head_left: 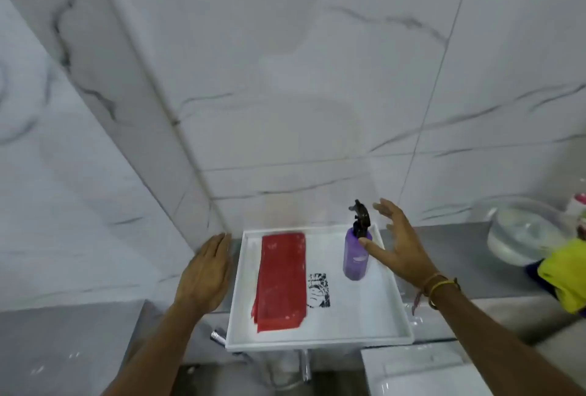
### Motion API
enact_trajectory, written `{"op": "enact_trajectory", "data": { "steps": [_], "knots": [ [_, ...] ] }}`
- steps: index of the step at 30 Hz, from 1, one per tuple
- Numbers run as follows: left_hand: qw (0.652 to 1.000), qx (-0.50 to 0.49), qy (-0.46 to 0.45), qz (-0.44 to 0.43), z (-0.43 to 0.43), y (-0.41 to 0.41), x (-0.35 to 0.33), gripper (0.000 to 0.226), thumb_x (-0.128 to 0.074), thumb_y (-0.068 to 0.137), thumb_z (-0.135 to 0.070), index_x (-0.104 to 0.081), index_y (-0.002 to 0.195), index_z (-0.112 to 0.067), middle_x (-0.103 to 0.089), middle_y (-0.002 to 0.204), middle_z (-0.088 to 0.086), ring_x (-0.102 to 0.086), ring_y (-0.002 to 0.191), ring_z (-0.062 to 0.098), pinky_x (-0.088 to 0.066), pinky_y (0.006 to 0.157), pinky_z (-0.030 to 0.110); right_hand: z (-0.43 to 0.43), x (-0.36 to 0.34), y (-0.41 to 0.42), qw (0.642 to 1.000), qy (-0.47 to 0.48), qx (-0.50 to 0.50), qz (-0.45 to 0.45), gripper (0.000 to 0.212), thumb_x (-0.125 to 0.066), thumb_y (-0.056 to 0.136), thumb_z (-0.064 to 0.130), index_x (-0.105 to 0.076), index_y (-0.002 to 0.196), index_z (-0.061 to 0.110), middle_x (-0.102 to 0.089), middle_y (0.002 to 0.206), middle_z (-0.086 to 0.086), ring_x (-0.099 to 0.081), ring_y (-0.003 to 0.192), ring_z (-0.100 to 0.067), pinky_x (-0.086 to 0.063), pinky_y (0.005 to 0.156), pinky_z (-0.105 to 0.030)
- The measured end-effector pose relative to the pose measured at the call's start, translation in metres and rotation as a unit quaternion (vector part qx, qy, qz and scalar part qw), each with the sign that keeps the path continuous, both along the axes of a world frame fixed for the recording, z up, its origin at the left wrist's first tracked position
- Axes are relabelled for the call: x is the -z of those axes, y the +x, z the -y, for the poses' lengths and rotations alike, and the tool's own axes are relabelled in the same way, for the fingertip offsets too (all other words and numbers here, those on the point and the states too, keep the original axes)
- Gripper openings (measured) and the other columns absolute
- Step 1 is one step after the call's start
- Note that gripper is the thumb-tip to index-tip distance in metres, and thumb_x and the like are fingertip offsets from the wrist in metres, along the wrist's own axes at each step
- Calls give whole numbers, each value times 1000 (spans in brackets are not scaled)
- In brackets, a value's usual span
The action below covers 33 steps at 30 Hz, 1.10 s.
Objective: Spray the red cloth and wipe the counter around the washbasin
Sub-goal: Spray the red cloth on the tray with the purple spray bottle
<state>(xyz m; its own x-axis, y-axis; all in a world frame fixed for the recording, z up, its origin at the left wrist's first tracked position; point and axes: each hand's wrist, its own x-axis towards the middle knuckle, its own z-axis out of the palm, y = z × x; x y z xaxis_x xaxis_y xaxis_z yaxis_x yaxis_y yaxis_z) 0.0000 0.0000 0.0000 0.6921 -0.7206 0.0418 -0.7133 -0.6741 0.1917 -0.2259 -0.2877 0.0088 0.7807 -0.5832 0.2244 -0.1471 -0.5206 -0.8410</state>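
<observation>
A folded red cloth (281, 280) lies flat in the left half of a white tray (320, 340) on the grey counter (450, 249). A purple spray bottle (356, 256) with a black trigger head stands upright in the tray's far right corner. My right hand (396, 246) is open just right of the bottle, fingers spread, thumb tip touching or nearly touching its side. My left hand (207, 272) is open, palm down, beside the tray's left edge. A corner of the white washbasin (421, 373) shows at the bottom right.
Marble-tiled walls close in behind and on the left. A clear glass bowl (523, 234) stands on the counter at the far right, with a yellow cloth (564, 278) in front of it. A chrome tap piece (218, 336) pokes out under the tray's near left corner.
</observation>
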Motion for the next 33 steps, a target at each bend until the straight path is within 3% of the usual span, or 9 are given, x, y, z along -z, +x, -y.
{"op": "enact_trajectory", "data": {
  "steps": [6,11,15,21,25,27,29,31,33],
  "knots": [
    [991,-21,70,-112,3,-2,49,58,-28,99,-37,-9,148,-14,-13,159,6,-8,147,22,-12,119,36,-5,36,18,993,116,11,6,86,-81,70,7,-32,140,11,-49,139,-7,-51,122,-21,-45,103,-40],
    [983,-50,94,-149,16,-7,70,58,-25,100,-30,-1,148,-8,-4,160,9,-1,147,24,-7,120,37,-6,40,41,991,125,8,44,78,-83,68,12,-42,134,13,-55,133,-4,-55,112,-10,-45,93,-10],
    [983,-59,75,-158,26,-8,79,60,-24,101,-29,7,146,-6,5,160,10,4,147,23,-4,119,34,-12,36,55,986,146,17,78,72,-79,71,5,-45,133,16,-54,135,6,-57,113,-16,-45,102,-25],
    [990,-23,22,-139,28,3,90,63,-28,100,-27,11,145,-7,10,159,10,6,147,21,2,115,27,-15,31,69,984,114,67,122,79,-70,70,-12,-40,139,12,-47,139,13,-45,125,8,-32,103,-5],
    [993,3,-11,-117,28,7,98,60,-21,98,-27,10,143,-3,8,157,12,5,146,23,-2,118,32,-23,14,71,983,97,44,152,83,-63,71,-20,-33,142,11,-44,146,0,-45,129,-4,-37,104,-13],
    [993,4,-23,-113,29,8,102,62,-20,95,-27,7,144,0,6,157,12,5,145,23,-7,119,36,-30,0,68,983,96,9,157,80,-64,73,-16,-34,141,13,-45,143,14,-55,117,-7,-44,98,-16],
    [993,7,-27,-112,29,8,105,63,-16,94,-31,5,144,1,7,156,12,6,145,22,-7,119,37,-38,-14,65,983,104,-19,150,75,-66,73,-10,-38,139,13,-50,138,20,-63,84,-13,-52,84,-18],
    [993,13,-32,-115,28,9,106,70,-7,91,-42,6,144,1,8,156,12,7,145,22,-5,119,36,-46,-26,62,984,109,-39,136,72,-73,73,-5,-41,135,10,-55,132,12,-60,69,-25,-53,77,-16],
    [992,12,-34,-119,28,9,108,79,1,86,-54,10,144,-1,13,155,9,8,145,21,-4,120,36,-57,-35,57,984,132,-30,115,61,-71,75,9,-44,129,16,-59,123,-2,-60,72,-31,-55,77,-17]
  ]
}}
